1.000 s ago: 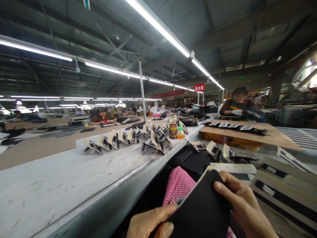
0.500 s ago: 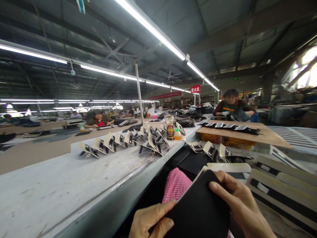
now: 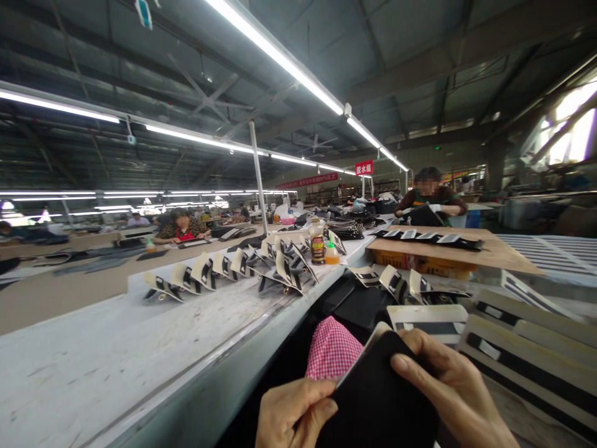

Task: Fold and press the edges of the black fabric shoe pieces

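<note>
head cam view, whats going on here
A person holds a flat black piece in both bare hands: the left hand pinches its lower left edge and the right hand grips its upper right side, over a pink checked lap. Rows of folded black and cream pieces stand on the long white bench. Other people work at tables further back.

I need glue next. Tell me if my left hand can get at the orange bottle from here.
Probably not without leaning. The left hand grips the black piece near the lap, while the orange bottle stands far up the table, beyond the row of folded pieces. Nothing blocks the path; distance is the problem.
</note>
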Tool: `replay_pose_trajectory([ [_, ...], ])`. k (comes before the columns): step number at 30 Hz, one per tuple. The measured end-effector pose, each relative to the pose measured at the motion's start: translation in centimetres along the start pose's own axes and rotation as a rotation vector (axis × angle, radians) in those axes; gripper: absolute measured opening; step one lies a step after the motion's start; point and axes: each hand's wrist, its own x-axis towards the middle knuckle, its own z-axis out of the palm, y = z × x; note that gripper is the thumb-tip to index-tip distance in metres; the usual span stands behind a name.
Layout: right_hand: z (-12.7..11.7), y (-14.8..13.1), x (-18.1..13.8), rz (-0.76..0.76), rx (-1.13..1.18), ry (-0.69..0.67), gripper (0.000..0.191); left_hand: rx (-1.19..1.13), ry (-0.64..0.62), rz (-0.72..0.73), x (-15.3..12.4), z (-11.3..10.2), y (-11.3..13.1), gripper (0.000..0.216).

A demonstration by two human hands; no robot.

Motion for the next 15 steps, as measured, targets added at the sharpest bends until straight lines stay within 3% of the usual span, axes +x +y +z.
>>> replay_pose_trajectory([
  [7, 0.9, -0.5, -0.4, -0.183, -0.187, -0.021, 0.039, -0.115, -0.117, -0.047, 0.4, 1.3, -0.1, 0.03],
  [15, 0.5, -1.1, -1.2, -0.254, -0.257, -0.173, 0.026, -0.112, 0.063, -0.031, -0.7, 2.6, -0.7, 0.025],
])
